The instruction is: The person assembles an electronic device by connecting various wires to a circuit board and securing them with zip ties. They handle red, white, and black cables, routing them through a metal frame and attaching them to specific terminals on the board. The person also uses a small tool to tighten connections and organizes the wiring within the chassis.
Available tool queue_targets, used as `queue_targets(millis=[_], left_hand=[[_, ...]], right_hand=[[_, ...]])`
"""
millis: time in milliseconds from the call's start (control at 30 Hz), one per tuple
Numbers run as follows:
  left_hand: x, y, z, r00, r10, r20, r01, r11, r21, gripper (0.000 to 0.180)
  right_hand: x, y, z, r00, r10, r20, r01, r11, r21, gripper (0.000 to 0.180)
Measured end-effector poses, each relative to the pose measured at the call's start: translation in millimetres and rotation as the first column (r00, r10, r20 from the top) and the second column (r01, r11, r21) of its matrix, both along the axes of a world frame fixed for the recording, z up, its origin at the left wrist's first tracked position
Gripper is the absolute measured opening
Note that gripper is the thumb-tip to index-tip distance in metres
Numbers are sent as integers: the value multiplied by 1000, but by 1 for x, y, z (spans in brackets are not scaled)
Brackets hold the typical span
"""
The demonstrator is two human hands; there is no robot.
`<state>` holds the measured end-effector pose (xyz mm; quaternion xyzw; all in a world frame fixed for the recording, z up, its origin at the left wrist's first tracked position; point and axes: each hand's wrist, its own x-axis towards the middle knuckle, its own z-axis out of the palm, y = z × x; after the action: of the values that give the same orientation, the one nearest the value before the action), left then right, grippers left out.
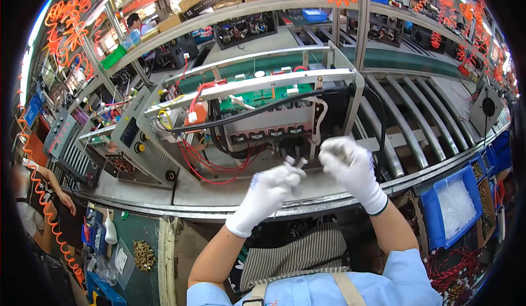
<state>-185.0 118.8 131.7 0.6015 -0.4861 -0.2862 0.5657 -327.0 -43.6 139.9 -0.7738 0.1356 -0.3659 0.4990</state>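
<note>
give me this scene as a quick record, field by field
left hand: white glove, near small pale pieces, hold unclear
right hand: white glove, fingers curled, contents hidden
ahead: open chassis with green board
right: rollers; blue bin holding whitish contents
lower left: brass-coloured parts, piled

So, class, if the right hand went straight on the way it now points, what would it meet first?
The right hand would probably meet the white cable in the open metal unit, just ahead of it, though this one view leaves depth unclear.
</note>
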Motion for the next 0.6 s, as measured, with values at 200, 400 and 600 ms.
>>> queue_targets(millis=[200,400,600], left_hand=[[13,-41,38,930,202,-307,-252,958,-133,27],[19,-66,50,915,116,-386,-232,935,-268,31],[31,-76,51,889,-12,-458,-197,892,-407,32]], right_hand=[[46,-20,25,930,-358,-82,327,909,-258,29],[75,-33,19,970,-235,56,216,948,233,29],[91,-33,17,975,-222,12,220,973,73,38]])
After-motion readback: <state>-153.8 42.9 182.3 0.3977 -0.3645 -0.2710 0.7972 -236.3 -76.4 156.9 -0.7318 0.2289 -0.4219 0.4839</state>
